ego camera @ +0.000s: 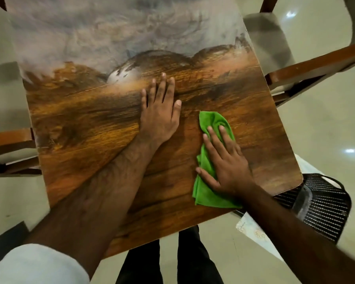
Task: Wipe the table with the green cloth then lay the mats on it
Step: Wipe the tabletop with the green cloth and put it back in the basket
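Observation:
A square wooden table (86, 128) fills the view; its far half looks hazy grey with smear marks, its near half shows dark brown grain. A crumpled green cloth (209, 193) lies on the near right part of the table. My right hand (225, 162) presses flat on the cloth, fingers spread. My left hand (160, 111) rests flat on the bare wood at the table's middle, fingers apart, holding nothing. A pale patterned mat (252, 230) shows partly below the table's right near edge, by the dark basket.
A dark woven basket (324, 206) stands on the floor beside the table's right near corner. Wooden chairs (307, 70) stand to the right and left (10, 138) of the table. My legs (168, 261) in dark trousers are at the near edge. Pale tiled floor surrounds everything.

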Demonstrator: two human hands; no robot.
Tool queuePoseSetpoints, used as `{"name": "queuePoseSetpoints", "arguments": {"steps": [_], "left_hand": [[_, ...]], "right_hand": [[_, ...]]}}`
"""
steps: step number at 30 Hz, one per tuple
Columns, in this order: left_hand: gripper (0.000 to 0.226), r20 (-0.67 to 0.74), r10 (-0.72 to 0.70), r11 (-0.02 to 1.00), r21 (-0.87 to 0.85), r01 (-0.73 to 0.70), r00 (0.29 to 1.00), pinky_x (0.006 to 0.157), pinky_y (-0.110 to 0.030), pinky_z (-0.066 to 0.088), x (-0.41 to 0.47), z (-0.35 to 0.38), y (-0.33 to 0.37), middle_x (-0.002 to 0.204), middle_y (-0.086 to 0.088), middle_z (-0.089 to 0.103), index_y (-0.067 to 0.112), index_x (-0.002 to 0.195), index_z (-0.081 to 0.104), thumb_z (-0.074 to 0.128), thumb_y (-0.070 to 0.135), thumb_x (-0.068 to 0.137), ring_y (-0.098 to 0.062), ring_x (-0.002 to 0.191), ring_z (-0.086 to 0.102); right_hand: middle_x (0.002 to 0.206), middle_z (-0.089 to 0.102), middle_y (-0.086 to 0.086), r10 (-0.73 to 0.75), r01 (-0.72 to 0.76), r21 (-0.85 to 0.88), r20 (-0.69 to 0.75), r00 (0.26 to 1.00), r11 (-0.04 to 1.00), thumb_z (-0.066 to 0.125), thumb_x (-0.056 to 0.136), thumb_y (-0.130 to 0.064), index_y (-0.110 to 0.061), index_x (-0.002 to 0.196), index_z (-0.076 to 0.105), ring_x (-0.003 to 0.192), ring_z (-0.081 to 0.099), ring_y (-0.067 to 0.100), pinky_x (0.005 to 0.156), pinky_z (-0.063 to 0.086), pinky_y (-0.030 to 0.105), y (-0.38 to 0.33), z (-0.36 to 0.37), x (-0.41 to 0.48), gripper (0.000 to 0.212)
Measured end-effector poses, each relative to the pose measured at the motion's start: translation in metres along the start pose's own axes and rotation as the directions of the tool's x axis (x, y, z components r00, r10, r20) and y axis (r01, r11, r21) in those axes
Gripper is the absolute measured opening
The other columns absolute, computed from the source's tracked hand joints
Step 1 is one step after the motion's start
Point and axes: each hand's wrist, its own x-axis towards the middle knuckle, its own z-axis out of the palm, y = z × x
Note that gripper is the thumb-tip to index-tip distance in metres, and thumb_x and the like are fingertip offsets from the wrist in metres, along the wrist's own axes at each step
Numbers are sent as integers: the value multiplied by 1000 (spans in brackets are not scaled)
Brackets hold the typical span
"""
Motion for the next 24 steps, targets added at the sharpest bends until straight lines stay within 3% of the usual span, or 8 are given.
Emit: {"name": "queuePoseSetpoints", "arguments": {"steps": [3, 7, 13, 16, 20, 24], "left_hand": [[72, 29, -6, 999, 46, 5, 1000, 136, -62, 8, -10, -21, -39, 185, -4, 9, 23, 176, 16, 27, 54, 112, -33, 171, 4], [74, 22, -70, 976, 207, 64, 997, 133, -67, 9, -32, -40, -118, 184, -7, 12, 24, 174, 22, 24, 62, 110, -40, 169, 10], [71, 66, -3, 979, 201, -10, 998, 134, -64, 5, -39, -41, -146, 185, -1, 4, 28, 176, 16, 24, 60, 113, -37, 170, 3], [70, 69, 1, 987, 159, -12, 998, 134, -64, 5, -39, -44, -147, 185, 0, 6, 27, 176, 19, 21, 57, 112, -36, 170, 4], [74, 131, 5, 999, 42, -10, 991, 135, -58, -2, -38, -56, -150, 186, 4, 2, 25, 177, 17, 17, 57, 109, -31, 171, -2], [78, 87, -23, 992, 123, 12, 996, 136, -58, 1, -54, -59, -166, 186, -4, 4, 17, 176, 15, 21, 57, 109, -34, 171, 1]], "right_hand": [[187, -5, 0, 123, -122, -7, 29, 992, 992, 35, 103, -79, -22, 178, 8, 172, -8, 30, 128, 27, 67, 18, -5, 5, 98], [186, 8, 4, 272, -271, 18, -66, 960, 962, 30, 105, -79, -19, 177, 15, 171, 1, 37, 128, 27, 65, 34, -20, 95, 95], [184, 17, 11, 203, -206, -19, -105, 974, 978, 31, 105, -76, -13, 175, 23, 169, 10, 45, 135, 20, 60, -25, -26, 220, 95], [185, 14, 11, 76, -80, -30, -117, 990, 996, 33, 106, -74, -13, 176, 23, 170, 8, 43, 136, 16, 58, -92, -16, 200, 93], [186, 5, 9, -77, 77, 7, -35, 996, 997, 35, 107, -72, -15, 177, 18, 171, -4, 37, 136, 16, 58, -156, 2, 109, 92], [186, 5, 4, -40, 40, 40, -4, 999, 998, 41, 106, -73, -17, 177, 19, 172, -4, 33, 131, 29, 59, -150, 15, 30, 92]]}}
